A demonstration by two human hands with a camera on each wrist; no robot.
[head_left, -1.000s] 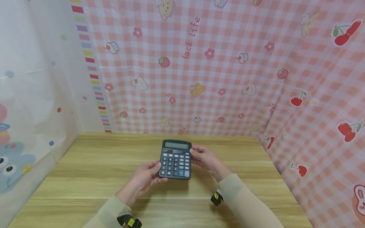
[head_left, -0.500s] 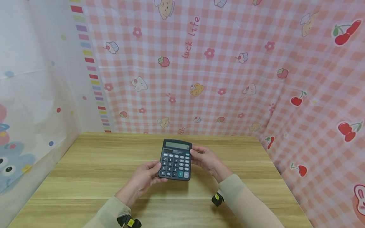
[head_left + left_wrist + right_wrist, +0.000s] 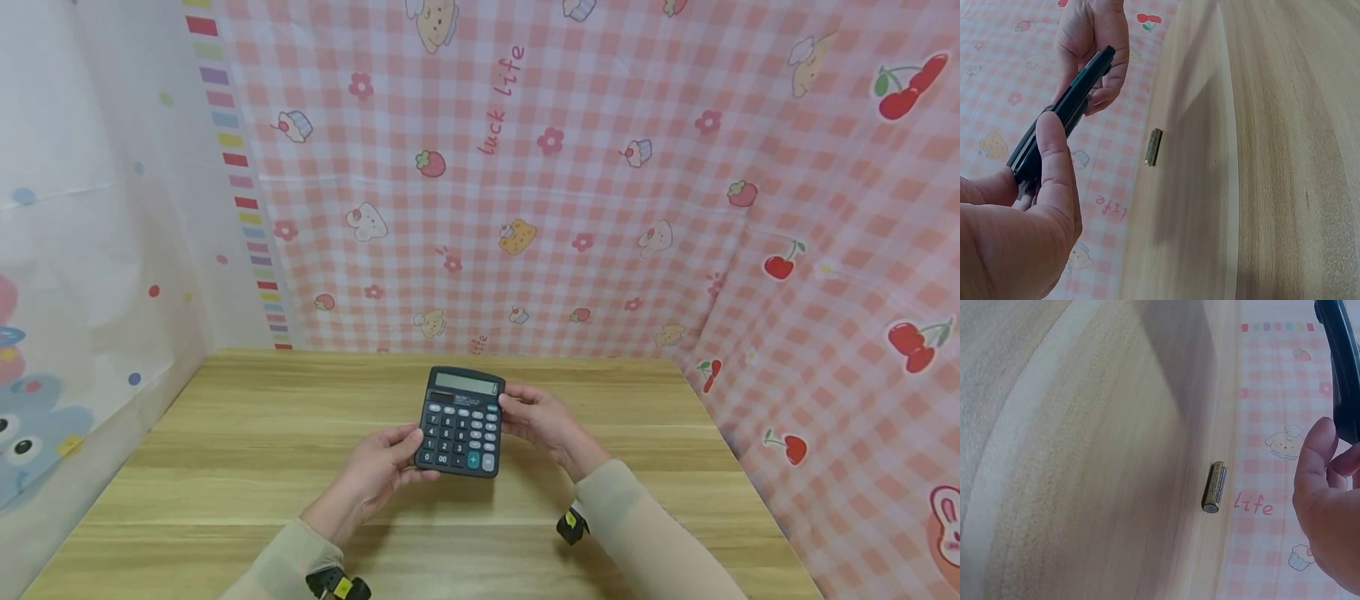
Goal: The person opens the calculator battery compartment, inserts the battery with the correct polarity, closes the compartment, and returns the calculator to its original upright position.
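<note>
A dark desk calculator (image 3: 453, 399) with a grey display is held up over the wooden table, its keys facing the head camera. My left hand (image 3: 372, 471) grips its lower left corner, thumb on the front edge. At the upper right side my right hand (image 3: 547, 423) pinches the edge, thumb in front and fingers behind. The wrist views show the calculator from its side, with a gap below it. A small gold battery (image 3: 1154, 147) lies on the table beyond the calculator; in the head view it is hidden.
The wooden table (image 3: 225, 467) runs back to a pink checked cloth (image 3: 405, 208) hung as a wall. More cloth (image 3: 840, 333) closes the right side, and a white sheet (image 3: 97, 217) the left. Dark wrist cameras (image 3: 572, 526) sit at both wrists.
The calculator has tilted a little, its lower edge shifting slightly down and left in the head view. Both hands keep their hold and have barely moved.
</note>
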